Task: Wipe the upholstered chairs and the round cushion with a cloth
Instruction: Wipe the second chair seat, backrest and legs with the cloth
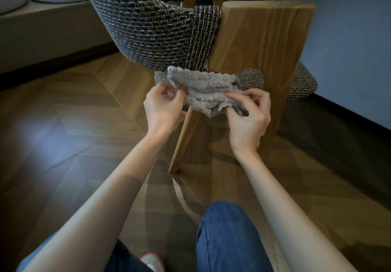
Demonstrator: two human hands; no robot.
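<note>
Grey fluffy cloth (206,90), bunched into crumpled folds, hangs stretched between both hands in front of the foot of the broad light-oak back support (264,38) of the black-and-white tweed upholstered chair (152,30). The left hand (163,106) pinches the cloth's left end with curled fingers. The right hand (248,115) grips its lower right edge between thumb and fingers. The cloth's upper edge overlaps the chair's fabric just left of the oak support; contact cannot be told. Below the support spreads dark herringbone wood floor (63,134), then a blue-jeaned knee (228,240).
</note>
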